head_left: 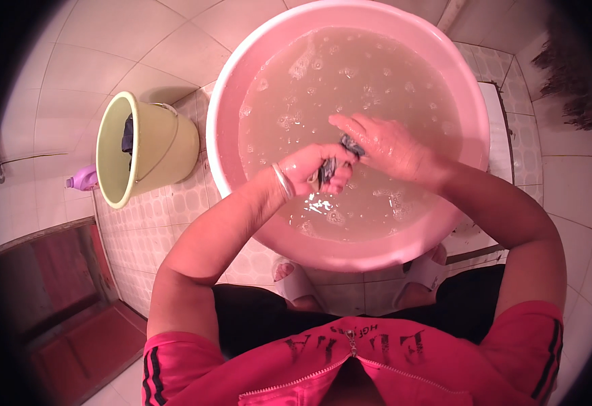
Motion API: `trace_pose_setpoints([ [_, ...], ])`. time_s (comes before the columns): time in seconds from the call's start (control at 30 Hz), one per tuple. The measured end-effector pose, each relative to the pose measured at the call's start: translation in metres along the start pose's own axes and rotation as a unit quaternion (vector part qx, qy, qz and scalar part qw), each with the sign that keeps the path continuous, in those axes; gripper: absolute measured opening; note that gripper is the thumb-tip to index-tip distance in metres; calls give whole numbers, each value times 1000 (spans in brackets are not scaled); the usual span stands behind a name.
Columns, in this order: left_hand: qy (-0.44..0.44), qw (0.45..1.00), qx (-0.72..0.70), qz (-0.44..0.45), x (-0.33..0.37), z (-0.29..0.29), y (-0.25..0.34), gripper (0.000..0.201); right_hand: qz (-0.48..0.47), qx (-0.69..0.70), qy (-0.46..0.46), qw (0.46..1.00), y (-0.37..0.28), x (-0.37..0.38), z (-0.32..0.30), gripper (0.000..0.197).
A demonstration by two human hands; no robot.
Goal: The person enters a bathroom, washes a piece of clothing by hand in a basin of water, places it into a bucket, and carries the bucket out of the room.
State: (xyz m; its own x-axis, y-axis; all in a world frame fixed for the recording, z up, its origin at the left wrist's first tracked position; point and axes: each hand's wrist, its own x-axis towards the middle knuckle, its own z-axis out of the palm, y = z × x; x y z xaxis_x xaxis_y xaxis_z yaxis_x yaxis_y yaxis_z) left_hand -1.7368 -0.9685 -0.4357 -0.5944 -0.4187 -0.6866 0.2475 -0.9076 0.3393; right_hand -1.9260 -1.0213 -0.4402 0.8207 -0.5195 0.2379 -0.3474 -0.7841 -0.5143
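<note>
Over a large pink tub [223, 128] of cloudy, sudsy water [377, 84], my two hands meet around a small, wet, dark cloth [328, 170]. My left hand [306, 168], with a pale bangle [282, 181] at the wrist, has its fingers wrapped round the bunched cloth. My right hand [389, 143] grips the cloth's other end, its back turned up and wet. The fingers partly cover the cloth, so what kind of piece it is cannot be made out.
A pale yellow bucket [167, 143] with dark fabric [127, 135] inside stands left of the tub. Beside it is a purple bottle [85, 178]. Dark bristles [566, 78] hang at the far right. My slippered feet [296, 283] stand close to the tub's near side.
</note>
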Motion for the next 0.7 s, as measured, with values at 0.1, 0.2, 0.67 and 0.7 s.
trace_pose_setpoints([
  [0.1, 38, 989, 140, 5, 4, 5, -9, 14, 88, 28, -110, 990, 13, -6, 9, 45],
  [0.2, 211, 762, 594, 151, 10, 13, -13, 22, 192, 86, -194, 958, 10, 0, 17, 37],
  [0.67, 56, 996, 69, 29, -11, 1, 12, 13, 19, 2, 19, 1000, -14, 0, -11, 64],
  [0.7, 26, 996, 81, 7, -12, 0, 9, 16, 59, 16, -52, 997, -20, 3, -15, 60],
])
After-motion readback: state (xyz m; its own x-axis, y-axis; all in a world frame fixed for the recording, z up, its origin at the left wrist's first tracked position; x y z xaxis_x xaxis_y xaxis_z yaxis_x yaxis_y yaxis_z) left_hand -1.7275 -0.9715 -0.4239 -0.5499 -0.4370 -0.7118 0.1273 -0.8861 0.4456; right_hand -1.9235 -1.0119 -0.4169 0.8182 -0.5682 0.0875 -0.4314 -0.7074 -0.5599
